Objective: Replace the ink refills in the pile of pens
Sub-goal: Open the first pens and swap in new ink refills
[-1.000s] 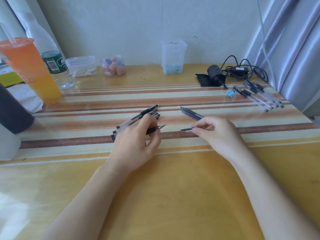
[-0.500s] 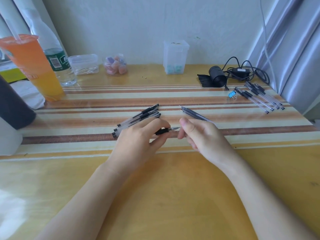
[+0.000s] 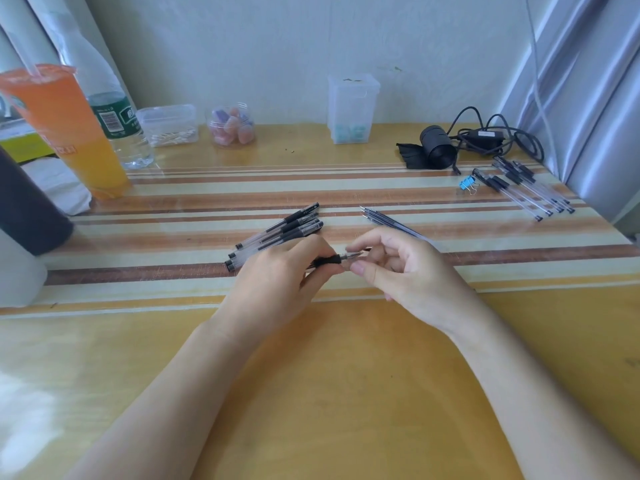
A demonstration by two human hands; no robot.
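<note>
Two hands are working at the middle of the table (image 3: pixel 311 393). Left hand (image 3: pixel 277 285) is gripping a pen (image 3: pixel 332 259) by its black grip, fingers clamped on it, tip pointing right. Right hand (image 3: pixel 405 268) is meeting that tip: thumb and forefinger are pinching together at the metal tip, other fingers curling loose; cannot tell whether they are actually holding the tip or a refill. Pen pile (image 3: pixel 280 233) is lying just behind the left hand, partly hidden by it, caps pointing up-right. Refills (image 3: pixel 384 220) are lying in a loose bundle behind the right hand, tips toward the pile. More pens (image 3: pixel 526 192) are sitting well apart at the right edge, a blue clip (image 3: pixel 467 185) just beside them. Orange drink (image 3: pixel 65 133), bottle (image 3: pixel 117 123) and small clear boxes are standing along the back wall.
</note>
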